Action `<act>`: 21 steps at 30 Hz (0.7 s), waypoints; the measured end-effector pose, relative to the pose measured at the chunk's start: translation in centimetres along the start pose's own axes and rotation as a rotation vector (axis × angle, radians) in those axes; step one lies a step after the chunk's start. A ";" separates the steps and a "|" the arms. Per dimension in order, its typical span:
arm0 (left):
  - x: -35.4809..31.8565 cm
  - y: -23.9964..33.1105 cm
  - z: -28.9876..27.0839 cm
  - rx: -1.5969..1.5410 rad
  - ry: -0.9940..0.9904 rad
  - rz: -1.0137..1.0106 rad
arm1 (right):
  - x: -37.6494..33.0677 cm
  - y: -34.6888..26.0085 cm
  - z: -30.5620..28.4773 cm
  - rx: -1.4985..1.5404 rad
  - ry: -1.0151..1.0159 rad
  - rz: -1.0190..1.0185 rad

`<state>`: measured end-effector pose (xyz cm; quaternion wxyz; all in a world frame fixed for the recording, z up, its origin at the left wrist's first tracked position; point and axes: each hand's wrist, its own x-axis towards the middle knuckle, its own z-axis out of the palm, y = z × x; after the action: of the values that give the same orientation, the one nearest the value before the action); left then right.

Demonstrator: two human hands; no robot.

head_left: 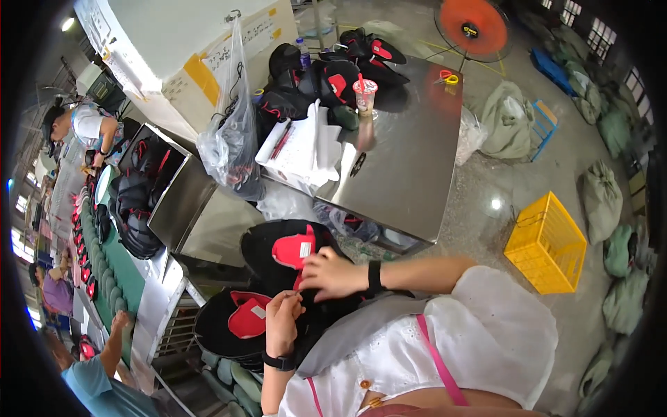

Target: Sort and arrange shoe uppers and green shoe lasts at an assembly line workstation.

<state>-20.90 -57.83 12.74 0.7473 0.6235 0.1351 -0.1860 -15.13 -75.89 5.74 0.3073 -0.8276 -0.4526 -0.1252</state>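
Note:
A black shoe upper with a red tongue [292, 249] lies in front of me at the middle. My right hand [332, 275], with a black band on the wrist, lies over its lower edge and grips it. Just below and to the left, my left hand [281, 321], wearing a black watch, pinches the thin red edge of the same upper between its fingertips. A second black upper with a red lining [236, 316] sits to the left of my left hand, on a stack of dark pieces.
Behind stands a steel table [410, 167] with a pile of black and red uppers [326, 73], a drink cup [365, 94], a white paper-filled box [299, 149] and a plastic bag [233, 142]. A yellow crate [545, 243] and sacks lie right; a green conveyor [121, 274] with workers runs left.

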 end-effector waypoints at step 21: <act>1.4 -6.4 5.5 0.680 0.105 0.132 | -2.2 3.5 -1.6 0.751 -0.264 0.084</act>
<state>-22.70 -64.42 7.50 0.4991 0.8529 0.0631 -0.1393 -13.33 -79.76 4.48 0.5327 -0.6845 -0.4682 0.1689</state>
